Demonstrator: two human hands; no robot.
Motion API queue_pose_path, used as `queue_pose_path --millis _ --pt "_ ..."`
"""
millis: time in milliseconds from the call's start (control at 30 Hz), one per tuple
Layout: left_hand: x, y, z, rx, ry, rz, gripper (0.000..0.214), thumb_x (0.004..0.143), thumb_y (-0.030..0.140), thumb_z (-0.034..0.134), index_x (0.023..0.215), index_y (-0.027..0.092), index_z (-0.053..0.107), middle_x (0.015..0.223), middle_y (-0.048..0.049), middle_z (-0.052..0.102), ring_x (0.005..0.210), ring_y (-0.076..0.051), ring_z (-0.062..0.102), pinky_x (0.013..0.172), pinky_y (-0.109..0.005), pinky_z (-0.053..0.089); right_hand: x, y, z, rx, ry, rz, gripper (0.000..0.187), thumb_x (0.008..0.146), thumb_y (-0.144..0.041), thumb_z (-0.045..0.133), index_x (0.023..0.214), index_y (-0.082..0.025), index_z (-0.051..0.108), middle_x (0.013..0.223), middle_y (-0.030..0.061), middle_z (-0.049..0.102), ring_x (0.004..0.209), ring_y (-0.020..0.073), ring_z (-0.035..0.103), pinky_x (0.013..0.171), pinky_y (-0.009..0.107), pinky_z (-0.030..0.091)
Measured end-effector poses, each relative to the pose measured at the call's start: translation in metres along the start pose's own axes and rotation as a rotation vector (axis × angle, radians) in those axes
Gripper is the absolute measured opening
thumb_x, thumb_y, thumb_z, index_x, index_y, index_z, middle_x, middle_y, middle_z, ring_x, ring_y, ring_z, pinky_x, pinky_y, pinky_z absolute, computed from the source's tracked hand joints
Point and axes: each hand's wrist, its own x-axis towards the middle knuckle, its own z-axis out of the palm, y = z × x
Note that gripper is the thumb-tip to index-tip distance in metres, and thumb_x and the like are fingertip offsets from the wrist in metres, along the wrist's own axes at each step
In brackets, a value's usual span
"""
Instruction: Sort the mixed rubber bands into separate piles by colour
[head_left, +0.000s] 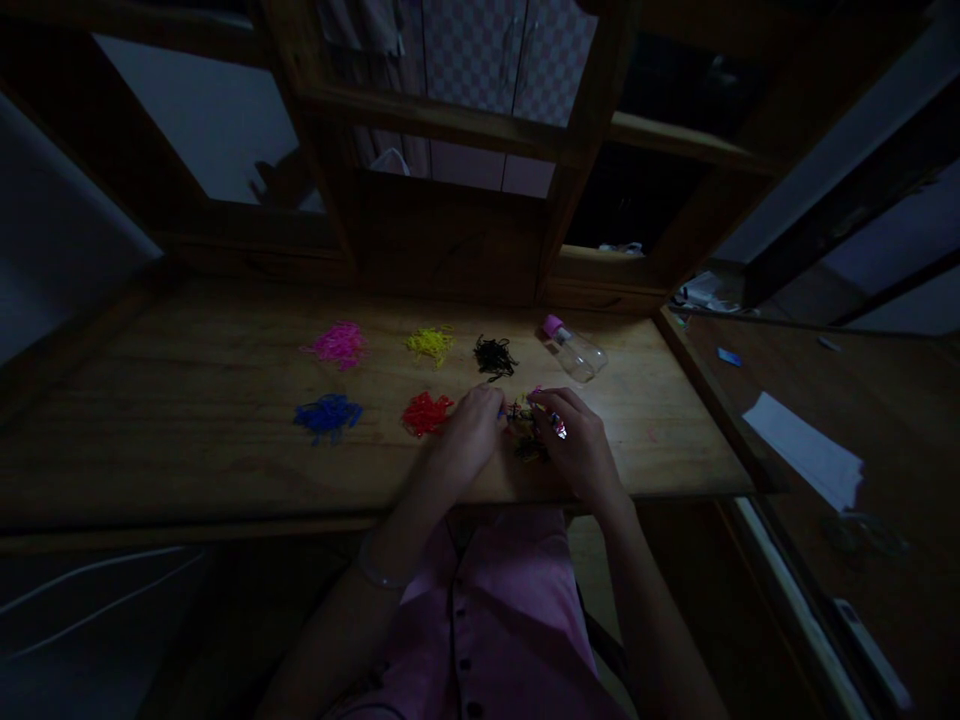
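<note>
Between my hands lies a mixed pile of small rubber bands point(531, 448), in black, yellow and other colours. At its left edge is my left hand point(478, 428), fingers curled into a pinch. A speck of blue shows by those fingertips, too small to make out. My right hand point(579, 432) bends over the pile's right side, its thumb and fingers drawn together; what they pinch is unclear. Sorted by colour around them are a red pile point(426, 413) near my left hand, a black pile point(494, 356), a yellow pile point(430, 345), a pink pile point(340, 345) and a blue pile point(328, 416).
A clear bottle with a pink cap point(579, 354) lies on its side beyond my right hand. Wooden shelving point(450, 235) rises behind the wooden desk point(225, 440). On the side surface at right are white paper point(806, 448) and a small blue packet point(728, 356).
</note>
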Motion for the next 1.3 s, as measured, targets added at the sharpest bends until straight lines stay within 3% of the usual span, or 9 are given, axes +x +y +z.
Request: queue_pose_path --millis 267,433,533,733,867,967,1100,1200,1300 --pt "0.009 0.007 -0.025 -0.031 -0.055 -0.124 0.005 0.073 0.012 0.064 0.074 0.017 0.064 0.073 -0.0037 0.064 0.073 -0.019 0.059 0.069 -0.029 0.044 -0.004 0.002 -0.004 0.009 0.025 0.017 0.028 0.092 -0.014 0.046 0.111 -0.023 0.064 0.111 0.0068 0.063 0.101 0.0201 0.062 0.085 0.032 0.05" --pt "0.01 -0.005 -0.043 -0.178 -0.017 -0.172 0.002 0.073 0.018 0.065 0.074 0.016 0.065 0.071 -0.004 0.067 0.066 -0.017 0.061 0.062 -0.026 0.043 -0.005 0.003 -0.006 0.0 0.024 0.011 0.028 0.093 -0.016 0.046 0.112 -0.023 0.064 0.112 0.0074 0.063 0.102 0.0205 0.061 0.085 0.032 0.05" --pt "-0.003 -0.03 -0.071 -0.23 -0.005 -0.29 0.01 0.073 0.024 0.064 0.08 0.016 0.066 0.073 -0.0041 0.069 0.066 -0.017 0.064 0.058 -0.025 0.045 -0.008 0.007 -0.007 -0.018 0.035 0.014 0.026 0.092 -0.017 0.046 0.109 -0.023 0.065 0.111 0.0076 0.064 0.101 0.0216 0.062 0.085 0.034 0.049" --pt "-0.052 -0.108 -0.143 -0.104 0.122 -0.537 0.016 0.071 0.031 0.065 0.079 0.017 0.066 0.07 -0.0025 0.069 0.065 -0.018 0.065 0.058 -0.025 0.048 -0.009 0.021 -0.005 -0.017 0.067 0.035 0.022 0.09 -0.018 0.05 0.105 -0.023 0.065 0.108 0.007 0.065 0.095 0.0223 0.063 0.082 0.035 0.05" --pt "-0.074 -0.129 -0.165 -0.061 0.138 -0.581 0.022 0.071 0.036 0.067 0.081 0.017 0.069 0.077 -0.0037 0.072 0.071 -0.019 0.067 0.066 -0.028 0.051 -0.005 0.018 -0.001 -0.014 0.065 0.024 0.02 0.09 -0.018 0.05 0.102 -0.023 0.065 0.107 0.0072 0.066 0.094 0.0224 0.064 0.079 0.034 0.05" --pt "-0.08 -0.123 -0.171 -0.043 0.192 -0.585 0.028 0.073 0.041 0.068 0.091 0.02 0.071 0.089 -0.0032 0.074 0.081 -0.02 0.068 0.076 -0.031 0.053 -0.002 0.014 0.001 -0.024 0.071 0.029 0.02 0.091 -0.018 0.049 0.101 -0.023 0.066 0.107 0.0071 0.066 0.094 0.0222 0.064 0.078 0.033 0.05" --pt "-0.081 -0.094 -0.168 0.016 0.396 -0.585 0.028 0.076 0.044 0.068 0.094 0.024 0.072 0.093 -0.0013 0.074 0.088 -0.021 0.068 0.083 -0.034 0.053 -0.001 0.013 0.001 -0.024 0.09 0.039 0.021 0.091 -0.017 0.049 0.103 -0.023 0.065 0.107 0.0065 0.066 0.095 0.0221 0.064 0.081 0.034 0.05" --pt "-0.078 -0.058 -0.146 0.017 0.581 -0.458 0.022 0.082 0.041 0.063 0.095 0.025 0.069 0.097 0.0006 0.072 0.092 -0.02 0.067 0.088 -0.032 0.051 0.0 0.012 0.004 -0.043 0.033 0.014 0.025 0.091 -0.016 0.048 0.109 -0.023 0.064 0.112 0.0072 0.064 0.102 0.0228 0.061 0.087 0.036 0.048" --pt "-0.074 -0.02 -0.108 -0.145 0.554 -0.315 0.02 0.086 0.038 0.058 0.097 0.023 0.066 0.097 -0.0005 0.07 0.091 -0.018 0.066 0.086 -0.03 0.051 0.004 0.009 0.01 -0.08 -0.089 -0.082 0.029 0.09 -0.012 0.05 0.114 -0.023 0.063 0.119 0.0073 0.062 0.112 0.0236 0.055 0.095 0.038 0.045"
